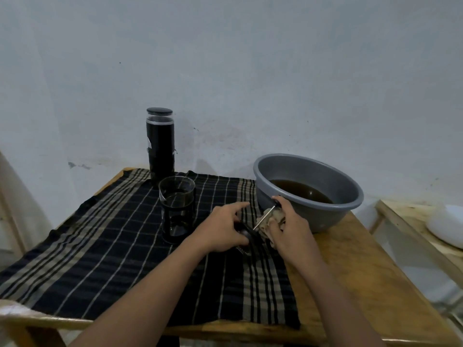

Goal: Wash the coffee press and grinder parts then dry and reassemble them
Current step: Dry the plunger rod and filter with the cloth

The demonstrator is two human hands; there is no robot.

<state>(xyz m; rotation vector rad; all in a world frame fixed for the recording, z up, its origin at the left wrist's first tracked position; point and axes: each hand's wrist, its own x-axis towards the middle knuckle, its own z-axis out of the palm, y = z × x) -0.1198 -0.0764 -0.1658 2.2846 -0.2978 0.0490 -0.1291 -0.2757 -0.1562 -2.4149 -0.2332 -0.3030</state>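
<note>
My left hand grips the black lid and filter end of the press plunger just above the cloth-covered table. Its thin metal rod slants up to the right. My right hand holds a crumpled beige rag wrapped around the rod near its black knob. The glass press beaker in its black frame stands upright to the left of my hands. Behind it, near the wall, stands the tall black grinder with its lid on.
A grey plastic basin holding brown water sits at the table's back right, right behind my right hand. A black striped cloth covers most of the wooden table. A white object lies on a side stand at right.
</note>
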